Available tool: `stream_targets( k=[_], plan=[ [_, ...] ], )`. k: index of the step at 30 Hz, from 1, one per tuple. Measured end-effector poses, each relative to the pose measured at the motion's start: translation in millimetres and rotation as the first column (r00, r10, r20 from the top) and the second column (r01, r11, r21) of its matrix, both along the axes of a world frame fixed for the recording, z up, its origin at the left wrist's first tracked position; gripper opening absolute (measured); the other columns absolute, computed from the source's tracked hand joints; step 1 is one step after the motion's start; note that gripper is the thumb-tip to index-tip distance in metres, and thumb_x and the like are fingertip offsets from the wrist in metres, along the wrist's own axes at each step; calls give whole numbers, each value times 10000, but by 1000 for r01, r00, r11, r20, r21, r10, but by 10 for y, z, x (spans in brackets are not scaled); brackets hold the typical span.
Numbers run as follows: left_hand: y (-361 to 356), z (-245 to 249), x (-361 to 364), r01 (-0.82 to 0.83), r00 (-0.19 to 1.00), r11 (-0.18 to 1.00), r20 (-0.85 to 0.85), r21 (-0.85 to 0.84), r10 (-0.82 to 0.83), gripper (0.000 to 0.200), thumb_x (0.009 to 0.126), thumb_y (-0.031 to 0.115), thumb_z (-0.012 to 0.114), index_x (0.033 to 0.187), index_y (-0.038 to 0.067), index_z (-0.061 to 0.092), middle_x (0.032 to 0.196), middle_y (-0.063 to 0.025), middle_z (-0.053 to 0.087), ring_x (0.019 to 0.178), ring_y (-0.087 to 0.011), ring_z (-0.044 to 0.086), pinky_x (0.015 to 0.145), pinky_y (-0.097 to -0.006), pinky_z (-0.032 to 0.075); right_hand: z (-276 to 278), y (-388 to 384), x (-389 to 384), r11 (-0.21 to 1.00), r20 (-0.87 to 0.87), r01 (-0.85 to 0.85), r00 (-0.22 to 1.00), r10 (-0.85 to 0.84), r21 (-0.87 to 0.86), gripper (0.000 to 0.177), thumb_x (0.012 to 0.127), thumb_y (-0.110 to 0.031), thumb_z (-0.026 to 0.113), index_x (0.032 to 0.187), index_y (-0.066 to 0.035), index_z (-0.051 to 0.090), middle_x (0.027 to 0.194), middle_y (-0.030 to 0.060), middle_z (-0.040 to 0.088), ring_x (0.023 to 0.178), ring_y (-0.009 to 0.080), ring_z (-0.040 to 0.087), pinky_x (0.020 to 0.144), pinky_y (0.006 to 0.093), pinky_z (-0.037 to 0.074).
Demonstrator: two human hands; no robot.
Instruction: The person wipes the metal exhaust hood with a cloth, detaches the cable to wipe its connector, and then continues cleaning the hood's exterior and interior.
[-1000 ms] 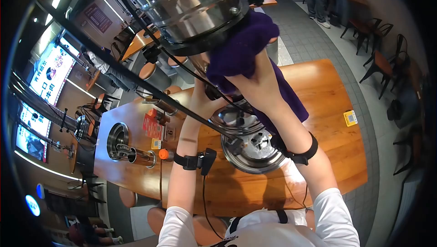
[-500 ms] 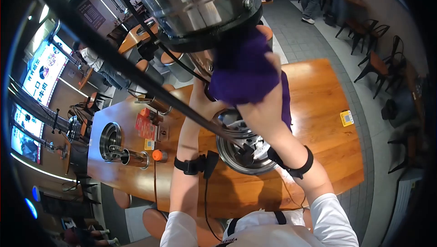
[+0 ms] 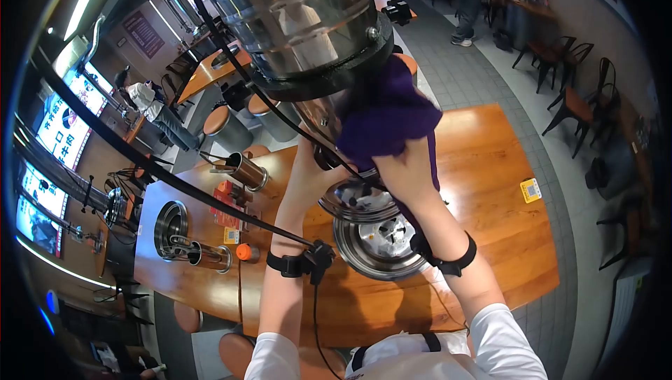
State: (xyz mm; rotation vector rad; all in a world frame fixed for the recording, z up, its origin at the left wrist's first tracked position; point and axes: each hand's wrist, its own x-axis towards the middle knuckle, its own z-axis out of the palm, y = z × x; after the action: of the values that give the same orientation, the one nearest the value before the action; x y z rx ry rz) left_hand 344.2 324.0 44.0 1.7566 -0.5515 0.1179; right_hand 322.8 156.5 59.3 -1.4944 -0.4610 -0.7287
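Overhead, nearest the lens, hangs a steel extractor pipe (image 3: pixel 294 23). At its 5 o'clock the right hand (image 3: pixel 408 163) is closed into a purple cloth (image 3: pixel 385 121), pressing it on the pipe's lower rim. The left hand (image 3: pixel 310 163) reaches up to the narrow tube at 6 o'clock; its fingers are hidden, so I cannot tell its grip. Below lies a round grill pit (image 3: pixel 381 243) in the wooden table (image 3: pixel 490 191), with a yellow card (image 3: pixel 532 189) at its 3 o'clock.

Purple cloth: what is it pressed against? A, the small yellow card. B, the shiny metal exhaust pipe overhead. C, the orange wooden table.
B: the right hand holds the purple cloth up against the shiny metal exhaust pipe, well above the orange wooden table.
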Motion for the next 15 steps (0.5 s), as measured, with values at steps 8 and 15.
stream_targets(
  k=[8, 15],
  plan=[
    [-65, 91, -65, -24, 992, 995, -123, -101, 11, 766, 639, -2, 714, 1266, 33, 276, 1048, -102, 521, 862, -160, 592, 744, -253, 501, 42, -261, 590, 956, -478, -120, 845, 240, 268, 317, 843, -146, 507, 1106, 32, 504, 1043, 116, 584, 978, 192, 546, 844, 278, 409],
    [-94, -36, 31, -63, 998, 996, 8, -66, 64, 821, 580, 62, 716, 1284, 63, 293, 1088, -88, 519, 1009, -201, 520, 878, -307, 415, 232, 74, 52, 999, -84, 34, 996, -33, 7, 448, 638, -121, 730, 1019, -1, 528, 982, 97, 568, 911, 192, 546, 806, 320, 422]
  ],
)
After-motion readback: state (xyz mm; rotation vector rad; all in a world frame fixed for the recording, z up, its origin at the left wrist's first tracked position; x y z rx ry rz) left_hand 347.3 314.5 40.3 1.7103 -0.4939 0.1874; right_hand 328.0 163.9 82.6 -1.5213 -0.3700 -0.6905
